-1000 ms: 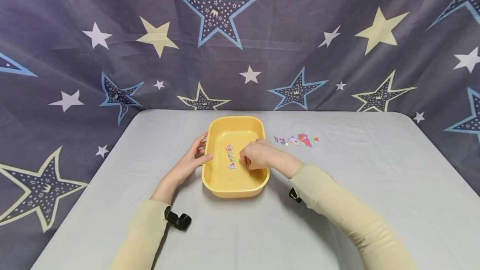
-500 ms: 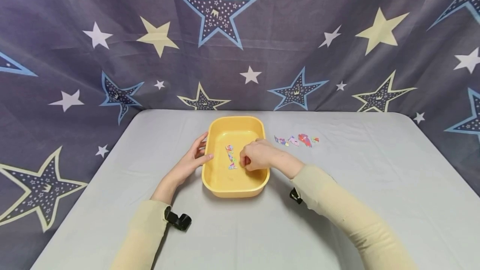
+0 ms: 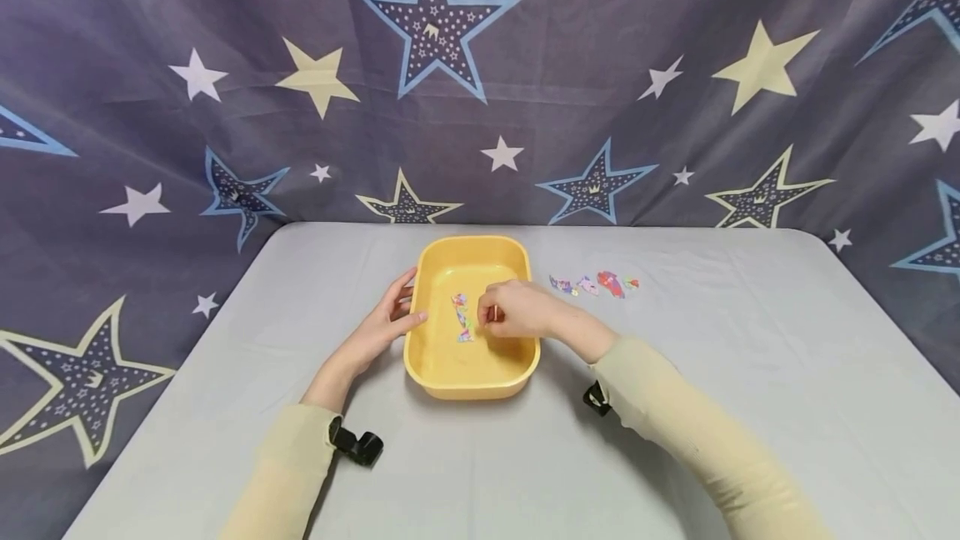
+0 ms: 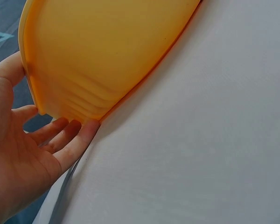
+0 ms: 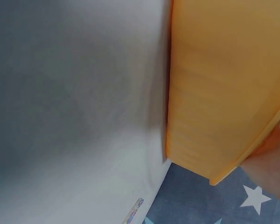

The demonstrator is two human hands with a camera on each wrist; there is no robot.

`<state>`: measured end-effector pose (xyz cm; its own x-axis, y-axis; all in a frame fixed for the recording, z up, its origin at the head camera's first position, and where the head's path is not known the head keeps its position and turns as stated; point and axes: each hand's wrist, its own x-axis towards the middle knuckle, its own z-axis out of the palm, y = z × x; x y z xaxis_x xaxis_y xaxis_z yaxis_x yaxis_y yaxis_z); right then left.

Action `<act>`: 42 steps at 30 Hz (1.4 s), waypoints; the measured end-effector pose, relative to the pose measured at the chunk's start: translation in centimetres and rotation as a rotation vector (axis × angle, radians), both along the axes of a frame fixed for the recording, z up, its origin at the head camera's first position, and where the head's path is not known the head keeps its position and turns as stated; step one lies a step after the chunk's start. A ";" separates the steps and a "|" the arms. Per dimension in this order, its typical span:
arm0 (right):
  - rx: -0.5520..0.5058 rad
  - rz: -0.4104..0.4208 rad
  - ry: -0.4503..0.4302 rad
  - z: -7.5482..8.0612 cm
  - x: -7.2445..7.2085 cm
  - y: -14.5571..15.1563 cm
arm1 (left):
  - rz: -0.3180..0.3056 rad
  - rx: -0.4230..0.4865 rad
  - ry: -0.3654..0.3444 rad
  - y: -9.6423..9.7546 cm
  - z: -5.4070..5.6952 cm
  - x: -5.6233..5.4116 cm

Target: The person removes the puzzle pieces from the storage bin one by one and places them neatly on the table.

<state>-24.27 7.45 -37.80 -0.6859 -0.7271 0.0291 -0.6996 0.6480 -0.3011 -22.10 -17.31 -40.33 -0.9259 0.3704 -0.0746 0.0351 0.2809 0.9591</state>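
Note:
A yellow plastic tub (image 3: 465,369) stands on the table, slightly turned. My left hand (image 3: 381,319) grips its left side, the thumb over the rim and the other fingers along the outer wall, as the left wrist view also shows. Inside the tub, my right hand (image 3: 517,308) is low over the floor's right half, fingers curled in and fingertips drawn together. I cannot tell whether something is pinched there. Just left of those fingertips, several small, colourful, flat cut-out pieces (image 3: 462,319) lie in an upright row on the tub floor.
Right of the tub, several more flat cut-out pieces (image 3: 611,282) lie in a row on the grey table cover (image 3: 750,340). Behind the table hangs a dark curtain with stars (image 3: 540,107). Each wrist carries a black camera mount (image 3: 358,447).
My right hand has risen slightly from the tub floor, its wrist shifting a little to the right. The left hand and the pieces in the tub look unchanged.

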 end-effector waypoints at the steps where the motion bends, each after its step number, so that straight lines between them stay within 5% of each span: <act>1: -0.014 0.001 0.000 0.0 0.0 0.1 | 0.000 0.002 -0.002 0.0 -0.2 -0.1; 9: -0.125 -0.026 0.045 0.3 0.2 0.9 | 0.022 -0.004 0.021 -0.6 -2.3 -1.4; 18: -0.243 -0.052 0.064 0.6 0.7 1.7 | 0.014 0.002 0.005 -0.4 -1.4 -0.8; 25: -0.309 -0.102 0.049 0.4 0.9 2.3 | 0.017 -0.004 0.027 -0.7 -2.7 -1.5; 42: -0.412 -0.269 0.139 0.9 1.0 5.4 | 0.009 -0.024 0.001 0.2 0.1 0.1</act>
